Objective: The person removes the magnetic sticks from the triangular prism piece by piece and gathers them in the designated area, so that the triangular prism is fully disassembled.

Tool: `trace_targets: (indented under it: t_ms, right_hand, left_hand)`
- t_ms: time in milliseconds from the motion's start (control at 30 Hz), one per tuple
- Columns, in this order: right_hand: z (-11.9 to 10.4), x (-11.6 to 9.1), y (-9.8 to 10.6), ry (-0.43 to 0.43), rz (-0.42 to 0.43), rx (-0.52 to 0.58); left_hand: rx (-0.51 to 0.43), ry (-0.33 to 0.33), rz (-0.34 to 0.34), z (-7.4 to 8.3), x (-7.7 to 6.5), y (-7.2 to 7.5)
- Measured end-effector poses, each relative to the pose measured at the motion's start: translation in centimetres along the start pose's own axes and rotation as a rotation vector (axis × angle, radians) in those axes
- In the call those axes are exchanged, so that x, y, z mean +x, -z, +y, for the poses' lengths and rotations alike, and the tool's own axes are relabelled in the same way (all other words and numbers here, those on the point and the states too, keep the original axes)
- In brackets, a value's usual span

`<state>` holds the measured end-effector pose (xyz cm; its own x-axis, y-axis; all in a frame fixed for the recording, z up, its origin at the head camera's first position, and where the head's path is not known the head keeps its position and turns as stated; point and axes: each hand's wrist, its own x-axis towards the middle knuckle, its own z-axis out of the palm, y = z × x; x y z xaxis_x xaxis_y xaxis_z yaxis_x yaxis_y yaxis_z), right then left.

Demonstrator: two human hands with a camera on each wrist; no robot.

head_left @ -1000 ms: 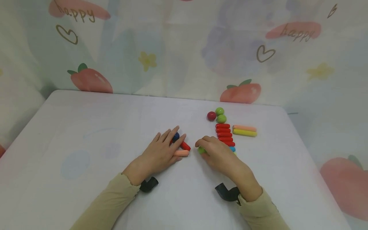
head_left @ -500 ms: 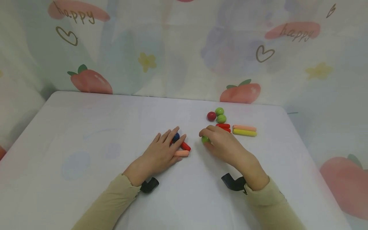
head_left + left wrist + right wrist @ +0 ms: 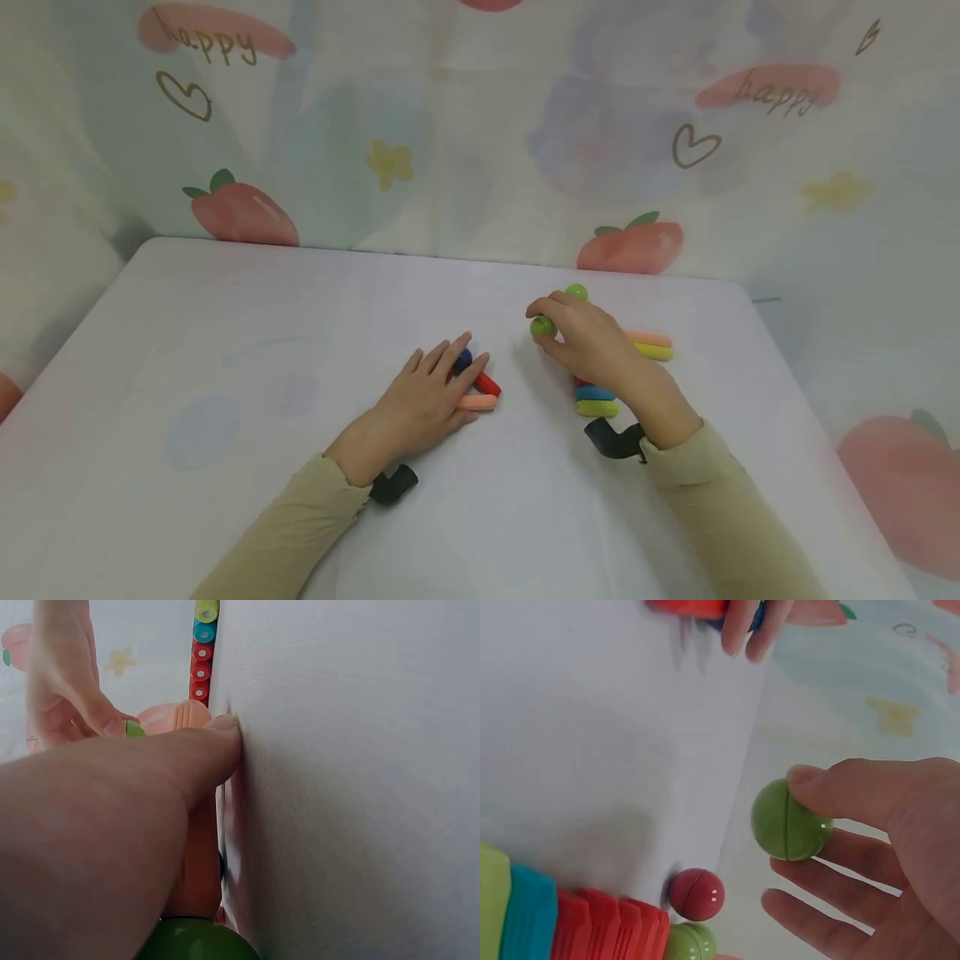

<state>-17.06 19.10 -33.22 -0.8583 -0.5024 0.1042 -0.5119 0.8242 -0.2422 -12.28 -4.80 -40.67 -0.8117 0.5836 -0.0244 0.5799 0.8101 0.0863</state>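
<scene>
In the head view my right hand (image 3: 592, 337) pinches a glossy green ball (image 3: 543, 327) between thumb and fingers, above the table. The right wrist view shows a seam line round this green ball (image 3: 787, 821). My left hand (image 3: 420, 398) lies with fingers spread over a small group of pieces. Showing around its fingers are a dark blue ball (image 3: 462, 360), a red stick (image 3: 487, 384) and a peach stick (image 3: 477, 402). A darker green ball (image 3: 199, 941) appears near that hand in the left wrist view.
Beneath my right forearm runs a row of red sticks (image 3: 607, 922), a blue stick (image 3: 596, 392) and a yellow-green stick (image 3: 597, 408). A red ball (image 3: 696, 894) and green balls (image 3: 688, 943) sit at its far end. Peach (image 3: 651, 338) and yellow sticks (image 3: 654, 352) lie right.
My right hand has moved away from me along the row, carrying the green ball toward the other balls. The blue and yellow-green sticks show again. My left hand stays put.
</scene>
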Motion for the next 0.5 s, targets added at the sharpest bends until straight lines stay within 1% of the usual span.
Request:
trace_targets:
  t_ms: [233, 500]
  right_hand:
    - [1.1, 1.5, 0.2, -0.029, -0.017, 0.031]
    - [2.4, 3.6, 0.1, -0.010, -0.029, 0.070]
  left_hand:
    - [0.005, -0.001, -0.007, 0.0, 0.0, 0.0]
    - [-0.006, 0.006, -0.006, 0.1, -0.1, 0.2]
